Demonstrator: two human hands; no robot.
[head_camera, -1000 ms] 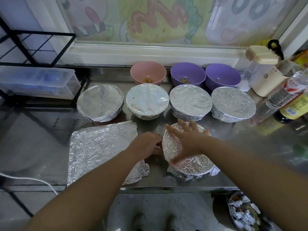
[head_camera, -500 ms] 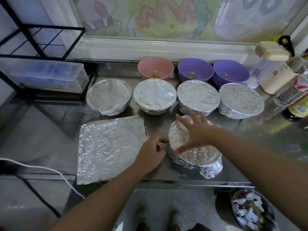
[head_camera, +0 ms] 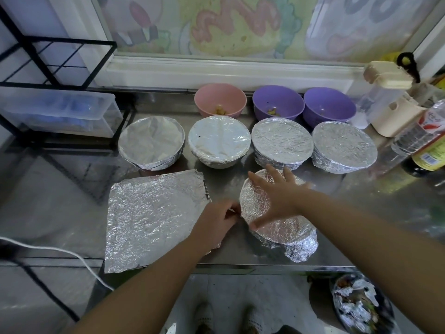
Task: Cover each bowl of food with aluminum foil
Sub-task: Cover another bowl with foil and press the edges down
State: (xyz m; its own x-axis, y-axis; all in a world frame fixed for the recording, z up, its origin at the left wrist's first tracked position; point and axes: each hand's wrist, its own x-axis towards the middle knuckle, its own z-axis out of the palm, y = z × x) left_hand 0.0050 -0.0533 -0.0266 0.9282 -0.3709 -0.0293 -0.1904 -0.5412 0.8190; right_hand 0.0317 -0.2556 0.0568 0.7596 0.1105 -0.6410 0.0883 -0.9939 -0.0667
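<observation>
A foil-wrapped bowl point(head_camera: 284, 231) stands near the front edge of the steel counter point(head_camera: 375, 198). My right hand point(head_camera: 277, 191) lies flat on its foil top with fingers spread. My left hand point(head_camera: 216, 221) pinches the foil at the bowl's left rim. A loose bunch of foil sticks out at the bowl's front right. Behind it, several foil-covered bowls point(head_camera: 281, 142) stand in a row. At the back are a pink bowl point(head_camera: 220, 100) and two purple bowls point(head_camera: 278, 102), uncovered, with a little food. A flat foil sheet point(head_camera: 154, 218) lies to the left.
A black wire rack point(head_camera: 55, 66) with a clear plastic box stands at the left. A cream-lidded container point(head_camera: 387, 100) and bottles point(head_camera: 423, 141) crowd the right side. A white cable point(head_camera: 60, 251) crosses the lower left. A bin with crumpled foil point(head_camera: 358, 307) sits on the floor at right.
My left hand has moved from the bowl's far-left side toward its near-left rim, now pinching the foil. My right hand stays on top. The view has shifted slightly.
</observation>
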